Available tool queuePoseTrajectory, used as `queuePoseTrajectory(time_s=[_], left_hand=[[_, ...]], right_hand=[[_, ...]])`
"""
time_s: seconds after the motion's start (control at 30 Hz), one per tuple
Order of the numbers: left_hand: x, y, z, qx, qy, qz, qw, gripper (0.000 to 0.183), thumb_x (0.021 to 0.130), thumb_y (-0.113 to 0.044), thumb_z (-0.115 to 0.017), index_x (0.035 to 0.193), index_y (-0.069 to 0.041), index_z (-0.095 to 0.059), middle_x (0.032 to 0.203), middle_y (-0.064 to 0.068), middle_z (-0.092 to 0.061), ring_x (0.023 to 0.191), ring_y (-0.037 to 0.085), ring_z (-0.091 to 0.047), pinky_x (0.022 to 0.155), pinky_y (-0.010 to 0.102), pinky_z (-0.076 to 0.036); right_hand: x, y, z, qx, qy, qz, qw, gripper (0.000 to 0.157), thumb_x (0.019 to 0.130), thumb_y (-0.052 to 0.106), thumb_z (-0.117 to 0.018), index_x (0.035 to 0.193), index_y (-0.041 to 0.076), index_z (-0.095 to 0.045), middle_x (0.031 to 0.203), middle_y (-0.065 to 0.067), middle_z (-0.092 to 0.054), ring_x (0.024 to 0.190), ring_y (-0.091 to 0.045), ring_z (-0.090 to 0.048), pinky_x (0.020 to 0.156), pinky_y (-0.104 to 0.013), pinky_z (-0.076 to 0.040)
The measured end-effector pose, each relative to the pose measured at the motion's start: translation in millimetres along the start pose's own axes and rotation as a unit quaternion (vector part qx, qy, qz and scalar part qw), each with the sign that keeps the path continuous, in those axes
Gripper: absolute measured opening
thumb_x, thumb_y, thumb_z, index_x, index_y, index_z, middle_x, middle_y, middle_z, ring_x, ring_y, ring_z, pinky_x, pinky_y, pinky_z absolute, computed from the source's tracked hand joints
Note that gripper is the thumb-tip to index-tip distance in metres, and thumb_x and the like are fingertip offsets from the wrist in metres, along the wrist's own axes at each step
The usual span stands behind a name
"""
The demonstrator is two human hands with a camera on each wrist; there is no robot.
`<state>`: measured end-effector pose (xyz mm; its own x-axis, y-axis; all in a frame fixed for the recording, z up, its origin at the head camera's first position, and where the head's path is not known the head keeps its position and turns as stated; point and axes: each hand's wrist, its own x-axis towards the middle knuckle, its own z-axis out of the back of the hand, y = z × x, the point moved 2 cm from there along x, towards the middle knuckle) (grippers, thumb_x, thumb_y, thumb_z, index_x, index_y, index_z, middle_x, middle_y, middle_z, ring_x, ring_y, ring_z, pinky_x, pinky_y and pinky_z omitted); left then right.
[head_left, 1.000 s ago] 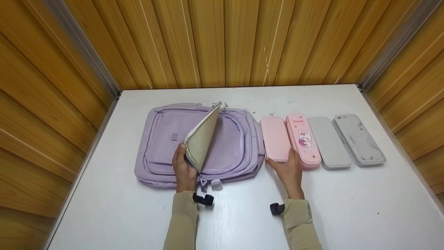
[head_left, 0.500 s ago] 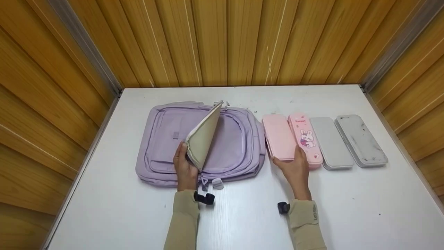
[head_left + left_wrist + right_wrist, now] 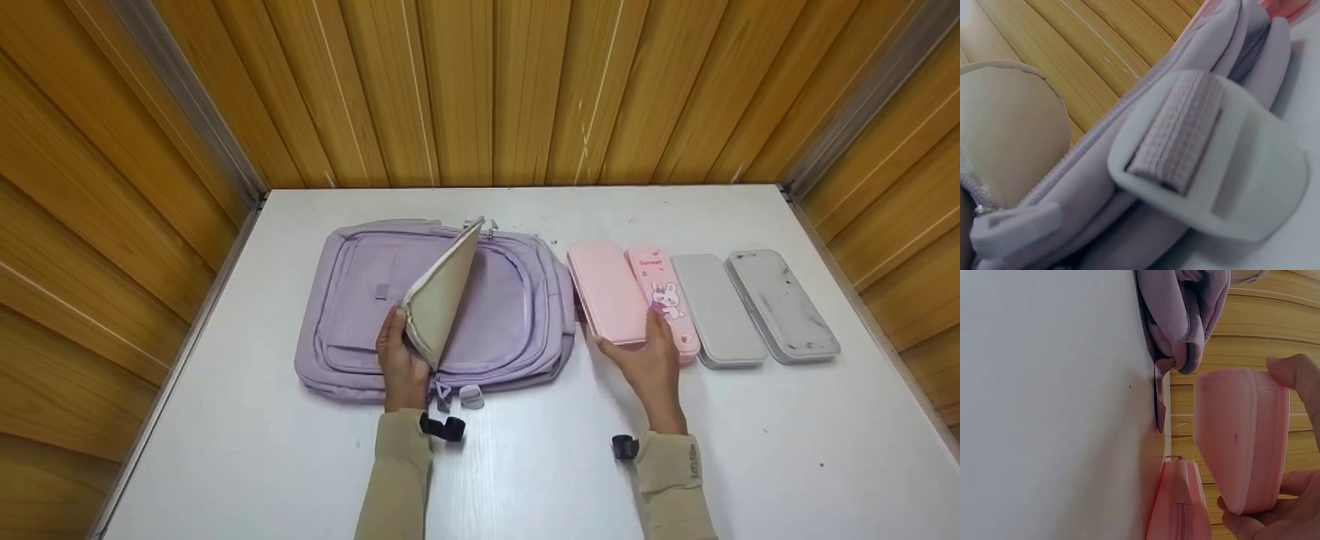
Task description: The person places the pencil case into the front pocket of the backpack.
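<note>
A lavender backpack (image 3: 352,300) lies flat, its front compartment unzipped. The compartment's flap, with a beige lining (image 3: 444,304), stands raised, and my left hand (image 3: 403,366) grips its near edge. In the left wrist view the lining (image 3: 1010,124) shows beside a pale strap buckle (image 3: 1252,163). My right hand (image 3: 651,369) holds a plain pink pencil case (image 3: 611,292) by its near end, thumb on the left side and fingers on the right. In the right wrist view this pencil case (image 3: 1235,439) is up off the table, tilted.
Right of the held case lie a pink rabbit-print pencil case (image 3: 664,300), a plain light grey case (image 3: 718,307) and a smudged grey case (image 3: 784,304) in a row. Wood-look panels (image 3: 517,90) wall the white table (image 3: 525,480) at the back and sides.
The right hand has shifted right with the plain pink pencil case, which has risen and overlaps the rabbit-print case more. The left hand keeps its hold on the flap.
</note>
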<state>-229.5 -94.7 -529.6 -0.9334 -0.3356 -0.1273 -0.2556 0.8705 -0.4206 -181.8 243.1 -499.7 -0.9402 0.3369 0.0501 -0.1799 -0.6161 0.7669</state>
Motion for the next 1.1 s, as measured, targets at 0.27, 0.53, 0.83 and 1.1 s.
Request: queuePoseTrajectory(time_s=[0.27, 0.53, 0.83, 1.1], left_hand=[[-0.4, -1.9, -2.5, 0.008, -0.004, -0.002, 1.0, 0.013, 0.089, -0.003, -0.065, 0.081, -0.01, -0.073, 0.087, 0.003, -0.071, 0.084, 0.014, -0.068, 0.079, 0.025, -0.055], [-0.5, -1.2, -0.6, 0.013, -0.001, 0.005, 0.9999, 0.009, 0.087, -0.005, -0.068, 0.082, -0.01, -0.074, 0.087, 0.002, -0.071, 0.083, 0.013, -0.067, 0.077, 0.024, -0.055], [-0.5, -0.5, -1.9, 0.019, 0.0, 0.0, 0.9998, 0.02, 0.094, -0.002, -0.058, 0.083, -0.009, -0.073, 0.087, 0.003, -0.071, 0.082, 0.013, -0.068, 0.077, 0.025, -0.056], [-0.7, -1.4, -1.9, 0.022, -0.016, -0.001, 0.9996, 0.023, 0.094, -0.001, -0.056, 0.082, -0.009, -0.073, 0.085, 0.003, -0.071, 0.081, 0.013, -0.068, 0.076, 0.024, -0.056]], right_hand=[[8.8, 6.9, 9.0, -0.008, 0.03, 0.034, 0.999, 0.102, 0.072, 0.027, -0.084, 0.147, -0.007, -0.025, 0.153, -0.028, -0.025, 0.143, -0.043, -0.022, 0.118, -0.055, -0.018], [19.0, 13.2, 17.5, -0.01, 0.081, 0.05, 0.995, 0.105, 0.071, 0.031, -0.084, 0.15, -0.002, -0.022, 0.157, -0.023, -0.022, 0.145, -0.042, -0.018, 0.118, -0.055, -0.018], [34.5, 20.2, 23.6, -0.006, 0.122, 0.084, 0.989, 0.108, 0.07, 0.033, -0.086, 0.15, 0.0, -0.022, 0.157, -0.022, -0.022, 0.144, -0.043, -0.019, 0.117, -0.055, -0.018], [49.3, 25.0, 23.7, -0.021, 0.168, 0.133, 0.977, 0.103, 0.07, 0.026, -0.085, 0.149, 0.0, -0.025, 0.157, -0.022, -0.022, 0.145, -0.042, -0.017, 0.118, -0.056, -0.014]])
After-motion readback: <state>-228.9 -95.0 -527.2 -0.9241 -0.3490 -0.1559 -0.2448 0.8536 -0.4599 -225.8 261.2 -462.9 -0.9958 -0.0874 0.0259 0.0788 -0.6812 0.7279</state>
